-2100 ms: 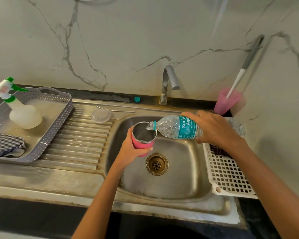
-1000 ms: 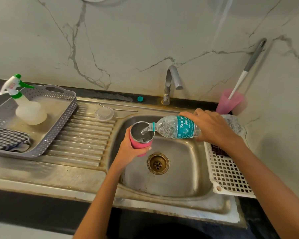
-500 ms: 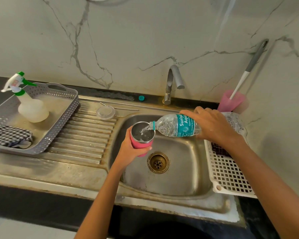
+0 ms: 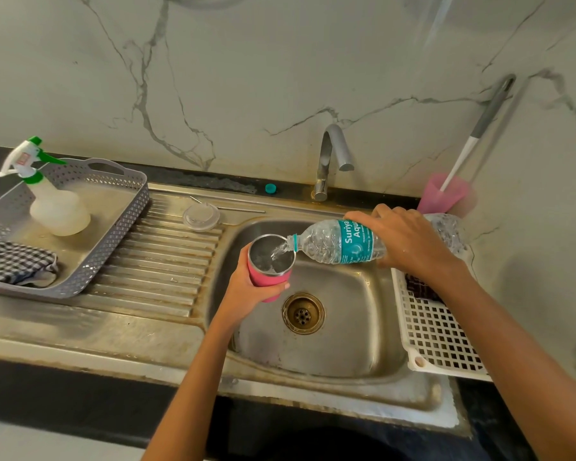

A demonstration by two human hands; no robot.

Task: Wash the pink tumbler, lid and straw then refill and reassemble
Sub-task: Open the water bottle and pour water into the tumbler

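Observation:
My left hand (image 4: 243,291) grips the pink tumbler (image 4: 269,264) upright over the left part of the steel sink (image 4: 346,327). Its steel inside holds some water. My right hand (image 4: 409,241) holds a clear water bottle (image 4: 333,242) with a teal label, tipped almost level, mouth at the tumbler's rim. A stream of water runs from the bottle into the tumbler. The clear lid (image 4: 201,217) lies on the ribbed drainboard behind the tumbler. The thin metal straw (image 4: 240,209) lies just behind the lid along the sink's back edge.
A grey perforated tray (image 4: 120,241) on the left holds a spray bottle (image 4: 52,201) and a checked cloth (image 4: 12,261). A white basket (image 4: 436,337) sits right of the sink. Behind are the tap (image 4: 333,154), a teal bottle cap (image 4: 270,188) and a pink cup (image 4: 443,194) with a brush.
The bottle has tipped slightly further and water now pours into the tumbler, where the level has risen. Both hands stay in nearly the same place.

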